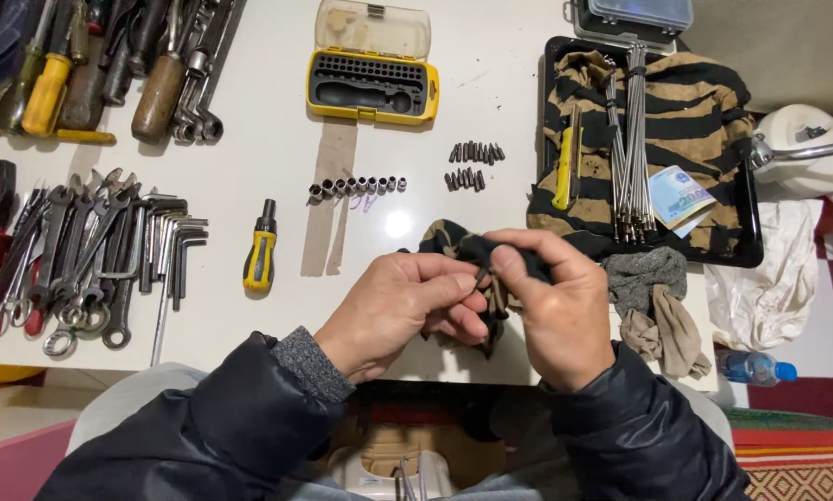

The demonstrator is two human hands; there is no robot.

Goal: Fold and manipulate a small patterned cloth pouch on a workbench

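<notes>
Home workshop: wrenches [73,260], bit case [372,85] on white table [268,121].

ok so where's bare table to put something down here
Bare white table lies between the yellow bit case and the wrenches, and right of the small screwdriver. The black tray and left edge are crowded.

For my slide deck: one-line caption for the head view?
Both hands pinch a dark striped cloth over a white table of tools.

Head view, steeply down, close over table [249,306]
</notes>
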